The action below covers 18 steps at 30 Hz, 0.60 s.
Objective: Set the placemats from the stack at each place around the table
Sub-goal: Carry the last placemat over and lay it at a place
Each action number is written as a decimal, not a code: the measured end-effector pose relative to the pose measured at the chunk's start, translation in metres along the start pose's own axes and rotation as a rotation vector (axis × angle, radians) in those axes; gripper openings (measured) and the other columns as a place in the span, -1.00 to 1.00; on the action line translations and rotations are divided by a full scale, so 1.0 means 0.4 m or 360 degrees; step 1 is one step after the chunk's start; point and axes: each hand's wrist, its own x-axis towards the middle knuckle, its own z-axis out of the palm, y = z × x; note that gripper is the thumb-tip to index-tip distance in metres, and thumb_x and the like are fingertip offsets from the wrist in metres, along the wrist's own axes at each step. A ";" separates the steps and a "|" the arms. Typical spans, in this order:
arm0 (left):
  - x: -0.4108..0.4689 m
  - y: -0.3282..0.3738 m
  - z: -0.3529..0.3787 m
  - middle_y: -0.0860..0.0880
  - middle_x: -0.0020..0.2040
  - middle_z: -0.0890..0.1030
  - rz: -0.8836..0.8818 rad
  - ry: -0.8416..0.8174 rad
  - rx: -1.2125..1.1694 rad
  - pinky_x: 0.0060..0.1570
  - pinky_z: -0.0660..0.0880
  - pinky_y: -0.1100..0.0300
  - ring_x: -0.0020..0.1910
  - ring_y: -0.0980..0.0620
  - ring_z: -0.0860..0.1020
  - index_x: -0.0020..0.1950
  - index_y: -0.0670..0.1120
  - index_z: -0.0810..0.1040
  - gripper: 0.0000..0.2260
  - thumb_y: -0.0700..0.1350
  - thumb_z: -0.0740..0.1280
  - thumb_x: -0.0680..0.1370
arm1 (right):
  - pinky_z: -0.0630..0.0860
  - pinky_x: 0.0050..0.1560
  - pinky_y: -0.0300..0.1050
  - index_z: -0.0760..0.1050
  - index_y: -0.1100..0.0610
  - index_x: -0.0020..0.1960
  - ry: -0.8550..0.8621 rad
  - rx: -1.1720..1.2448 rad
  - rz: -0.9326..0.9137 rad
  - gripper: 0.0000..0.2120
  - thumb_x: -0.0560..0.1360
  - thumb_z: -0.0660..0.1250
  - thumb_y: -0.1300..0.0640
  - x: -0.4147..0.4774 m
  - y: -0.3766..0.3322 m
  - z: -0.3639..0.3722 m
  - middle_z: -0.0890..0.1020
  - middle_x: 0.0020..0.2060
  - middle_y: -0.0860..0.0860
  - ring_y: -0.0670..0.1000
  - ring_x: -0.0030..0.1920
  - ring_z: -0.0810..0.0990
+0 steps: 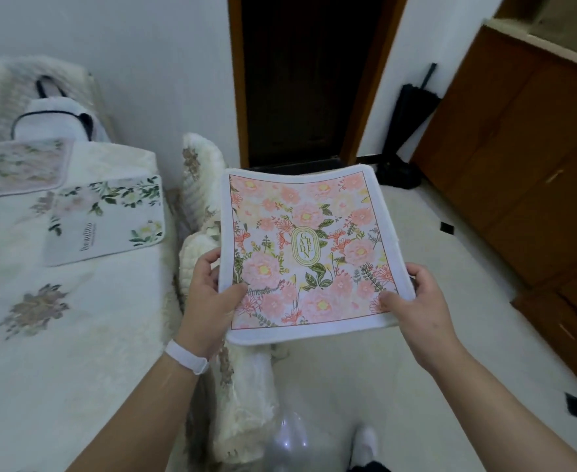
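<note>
Hands [212,294] [416,301] grip soft rectangular floral placemat [304,247].

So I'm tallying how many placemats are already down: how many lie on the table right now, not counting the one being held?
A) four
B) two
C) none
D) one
B: two lie on the table, a pale pink floral placemat at the far left and a white placemat with green leaves beside it, while the left hand and right hand hold the pink Garden placemat off to the side.
</note>
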 end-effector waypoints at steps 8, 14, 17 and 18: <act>0.086 0.012 0.072 0.11 -0.12 0.68 0.0069 0.0434 0.0163 -0.26 0.60 0.22 -0.16 0.13 0.66 0.17 0.03 0.39 -0.53 -0.49 0.29 0.48 | 0.62 -0.06 0.05 0.46 -0.08 0.02 -0.0438 0.0040 -0.0029 -0.62 0.45 0.35 0.39 0.275 0.008 0.045 0.64 -0.07 -0.03 0.07 -0.07 0.65; 0.141 0.044 0.209 -0.09 -0.01 0.64 0.0085 0.0758 0.0200 -0.22 0.63 0.10 -0.15 0.01 0.66 0.20 -0.02 0.37 -0.55 -0.48 0.28 0.48 | 0.63 -0.07 0.08 0.46 -0.09 0.01 -0.0733 0.0076 -0.0072 -0.62 0.44 0.35 0.39 0.499 -0.022 0.029 0.63 -0.07 0.00 0.10 -0.08 0.65; 0.158 0.054 0.264 -0.12 0.02 0.63 0.0126 0.0912 0.0235 -0.21 0.63 0.12 -0.11 -0.02 0.66 0.16 0.04 0.40 -0.55 -0.47 0.30 0.48 | 0.63 -0.07 0.07 0.45 -0.10 0.02 -0.0899 0.0041 -0.0109 -0.62 0.44 0.37 0.37 0.594 -0.033 0.022 0.63 -0.06 -0.02 0.07 -0.09 0.66; 0.156 0.059 0.282 -0.12 0.02 0.63 0.0138 0.0966 0.0242 -0.22 0.62 0.13 -0.11 -0.02 0.66 0.13 0.07 0.40 -0.55 -0.46 0.31 0.48 | 0.63 -0.08 0.06 0.45 -0.10 0.03 -0.0953 0.0046 -0.0105 -0.62 0.45 0.37 0.36 0.620 -0.037 0.026 0.63 -0.06 -0.02 0.07 -0.09 0.66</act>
